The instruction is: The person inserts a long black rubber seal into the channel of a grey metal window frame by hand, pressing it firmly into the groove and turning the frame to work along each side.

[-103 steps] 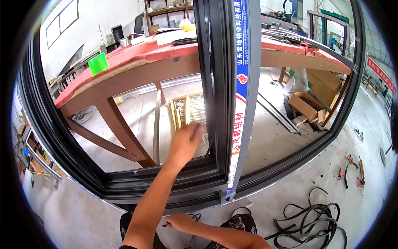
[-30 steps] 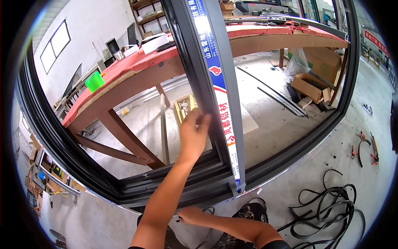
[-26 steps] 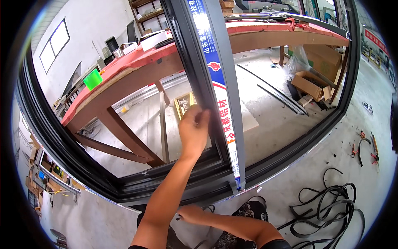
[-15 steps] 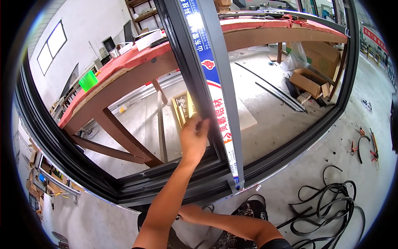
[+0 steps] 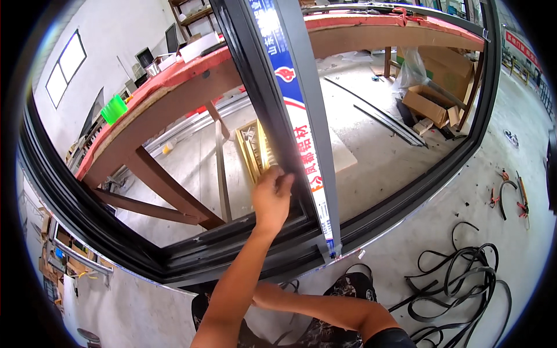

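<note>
A large dark-grey metal window frame (image 5: 400,214) stands in front of me, with an upright bar (image 5: 268,95) dividing it. Blue-and-white printed protective film (image 5: 295,113) covers one face of that bar. My left hand (image 5: 270,203) is at the bar's left side, low down, fingers curled and pressed together against its grooved edge. Whatever lies between those fingertips is too small to make out. Below the bottom rail (image 5: 209,243), my right hand (image 5: 269,294) is near my lap. It passes behind my left forearm, which hides its fingers.
Loose black rubber strip (image 5: 458,278) lies tangled on the floor at right, with red-handled tools (image 5: 523,200) beyond it. Behind the frame stands a red-covered workbench (image 5: 191,74); under it are a box of metal parts (image 5: 246,151), long dark profiles (image 5: 386,124) and an open carton (image 5: 426,104).
My left hand has slid a little lower along the upright bar, fingers still closed. The view has shifted slightly. My right hand stays low behind the left forearm.
</note>
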A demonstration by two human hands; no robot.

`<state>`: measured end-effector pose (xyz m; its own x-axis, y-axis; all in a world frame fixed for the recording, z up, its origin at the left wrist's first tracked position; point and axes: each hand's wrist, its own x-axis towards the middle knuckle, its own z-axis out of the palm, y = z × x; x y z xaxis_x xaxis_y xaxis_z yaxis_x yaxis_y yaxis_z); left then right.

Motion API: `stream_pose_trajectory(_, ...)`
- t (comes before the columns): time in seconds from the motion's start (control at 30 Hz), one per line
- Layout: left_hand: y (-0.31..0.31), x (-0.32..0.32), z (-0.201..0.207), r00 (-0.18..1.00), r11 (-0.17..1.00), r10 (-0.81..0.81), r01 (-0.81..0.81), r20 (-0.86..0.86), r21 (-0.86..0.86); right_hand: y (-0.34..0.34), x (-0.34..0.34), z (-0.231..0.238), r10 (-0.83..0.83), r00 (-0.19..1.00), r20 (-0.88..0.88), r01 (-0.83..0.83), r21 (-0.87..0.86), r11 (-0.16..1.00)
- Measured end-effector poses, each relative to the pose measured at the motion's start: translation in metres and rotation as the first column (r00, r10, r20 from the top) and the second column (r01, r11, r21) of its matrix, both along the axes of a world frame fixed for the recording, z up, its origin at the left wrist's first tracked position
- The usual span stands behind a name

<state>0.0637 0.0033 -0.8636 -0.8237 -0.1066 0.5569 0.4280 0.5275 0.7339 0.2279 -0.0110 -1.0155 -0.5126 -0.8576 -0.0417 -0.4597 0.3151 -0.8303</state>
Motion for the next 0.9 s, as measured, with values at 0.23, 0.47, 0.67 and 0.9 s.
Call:
stream_pose_trajectory(0.23, 0.006, 0.008, -0.012, 0.998, 0.999, -0.041, 0.040, 0.048, 0.021, -0.006, 0.003, -0.027, -0.077, 0.995, -0.061, 0.067, -0.151, 0.986)
stream_pose_trajectory(0.47, 0.005, 0.013, -0.019, 0.985, 0.991, -0.128, 0.122, 0.112, 0.058, -0.018, 0.001, -0.046, -0.066, 0.998, 0.013, 0.067, -0.064, 0.996)
stream_pose_trajectory(0.67, 0.019, 0.015, -0.027, 0.999, 0.999, 0.024, -0.026, 0.049, 0.034, -0.013, 0.009, -0.052, -0.176, 0.981, -0.085, 0.143, -0.302, 0.942)
stream_pose_trajectory(0.9, 0.011, 0.015, -0.060, 0.998, 1.000, 0.002, 0.000, 0.065, -0.020, -0.004, 0.009, -0.035, -0.098, 0.995, -0.015, 0.094, -0.170, 0.981)
